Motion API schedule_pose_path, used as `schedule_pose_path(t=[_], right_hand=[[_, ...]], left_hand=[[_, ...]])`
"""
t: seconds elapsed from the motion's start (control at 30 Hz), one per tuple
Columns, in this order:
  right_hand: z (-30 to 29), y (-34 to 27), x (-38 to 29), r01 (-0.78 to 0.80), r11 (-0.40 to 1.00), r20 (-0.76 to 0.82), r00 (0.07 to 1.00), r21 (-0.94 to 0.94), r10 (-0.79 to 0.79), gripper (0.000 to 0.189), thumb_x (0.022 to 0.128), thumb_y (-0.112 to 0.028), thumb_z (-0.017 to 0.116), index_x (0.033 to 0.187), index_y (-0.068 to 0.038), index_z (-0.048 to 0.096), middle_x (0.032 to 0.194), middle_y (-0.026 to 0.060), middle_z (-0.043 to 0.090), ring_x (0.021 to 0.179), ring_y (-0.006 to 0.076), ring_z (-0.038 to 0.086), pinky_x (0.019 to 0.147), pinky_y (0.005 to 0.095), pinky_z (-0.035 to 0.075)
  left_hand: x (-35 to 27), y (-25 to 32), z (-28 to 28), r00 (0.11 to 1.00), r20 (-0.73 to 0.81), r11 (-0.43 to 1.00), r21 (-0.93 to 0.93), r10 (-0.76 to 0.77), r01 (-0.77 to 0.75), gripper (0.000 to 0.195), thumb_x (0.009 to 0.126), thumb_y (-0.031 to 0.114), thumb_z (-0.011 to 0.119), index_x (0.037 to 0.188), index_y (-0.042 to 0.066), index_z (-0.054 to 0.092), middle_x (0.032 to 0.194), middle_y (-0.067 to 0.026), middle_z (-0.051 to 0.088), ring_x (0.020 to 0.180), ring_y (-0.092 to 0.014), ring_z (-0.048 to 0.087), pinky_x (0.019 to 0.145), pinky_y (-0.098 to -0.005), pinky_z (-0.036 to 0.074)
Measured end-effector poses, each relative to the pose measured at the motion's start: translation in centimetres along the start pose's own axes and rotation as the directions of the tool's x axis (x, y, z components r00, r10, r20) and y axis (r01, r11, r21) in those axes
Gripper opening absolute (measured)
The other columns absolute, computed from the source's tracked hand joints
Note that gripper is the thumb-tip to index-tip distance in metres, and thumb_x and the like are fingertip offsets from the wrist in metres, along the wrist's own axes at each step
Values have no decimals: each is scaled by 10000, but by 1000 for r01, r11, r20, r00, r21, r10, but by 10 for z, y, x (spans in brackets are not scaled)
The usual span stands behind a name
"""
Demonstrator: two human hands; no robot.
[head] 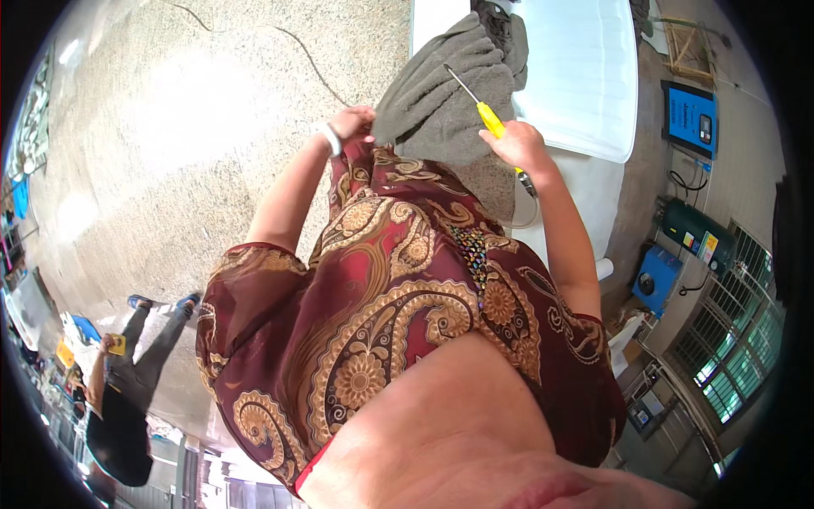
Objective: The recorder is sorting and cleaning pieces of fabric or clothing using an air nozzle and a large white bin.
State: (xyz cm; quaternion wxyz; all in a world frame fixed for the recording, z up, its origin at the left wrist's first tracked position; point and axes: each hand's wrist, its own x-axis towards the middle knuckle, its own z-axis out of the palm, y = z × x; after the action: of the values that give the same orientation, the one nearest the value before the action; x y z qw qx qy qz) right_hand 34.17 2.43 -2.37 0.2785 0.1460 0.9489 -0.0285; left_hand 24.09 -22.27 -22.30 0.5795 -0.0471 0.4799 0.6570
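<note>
My right hand (pixel 518 147) is closed around a yellow air blow gun (pixel 491 119) with a long thin metal nozzle. A metal coupling and a clear hose (pixel 531 213) trail from its lower end. The nozzle lies over a grey towel-like cloth (pixel 439 95), which hangs in folds off the edge of a white surface. At the cloth's left edge, my left hand (pixel 353 125), with a pale bangle on the wrist, pinches the fabric between its fingertips; that edge is blurred. Darker bunched fabric (pixel 499 22) lies beyond the grey cloth.
A white plastic tray (pixel 575 83) stands right of the cloth. A thin cable (pixel 305 54) runs over the speckled floor. At the far right are a blue machine (pixel 692 119), a green tank (pixel 693 229) and a blue box (pixel 656 278). Another person (pixel 121 426) stands at lower left.
</note>
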Motion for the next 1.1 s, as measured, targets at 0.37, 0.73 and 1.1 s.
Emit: schedule_pose_path(t=[0.37, 0.73, 1.1], right_hand=[[15, -11, 9, -78, 997, 142, 987, -15, 80, 461, 732, -455, 465, 741, -13, 596, 755, 170, 587, 751, 324, 555, 688, 379, 434], [-13, -39, 10, 49, 998, 142, 988, 32, -53, 399, 739, -417, 475, 759, -38, 600, 734, 155, 588, 745, 309, 558, 679, 387, 434], [-31, -62, 33, 254, 967, 143, 958, -16, -249, 399, 725, -401, 496, 761, -20, 608, 736, 153, 589, 745, 296, 561, 680, 377, 432]], left_hand=[[96, 71, -12, 984, -120, 811, 584, 131, -37, 410, 723, 175, 453, 1122, 83, 466, 866, -59, 577, 713, -136, 536, 578, -273, 441], [75, 78, -9, 982, -68, 983, -47, 176, -180, 215, 744, -45, 450, 917, 12, 563, 826, -73, 599, 703, -144, 569, 640, -255, 454], [40, 73, -37, 880, -349, 938, -6, 322, -346, 227, 740, -43, 453, 938, 14, 548, 857, -62, 588, 751, -137, 551, 700, -249, 438]])
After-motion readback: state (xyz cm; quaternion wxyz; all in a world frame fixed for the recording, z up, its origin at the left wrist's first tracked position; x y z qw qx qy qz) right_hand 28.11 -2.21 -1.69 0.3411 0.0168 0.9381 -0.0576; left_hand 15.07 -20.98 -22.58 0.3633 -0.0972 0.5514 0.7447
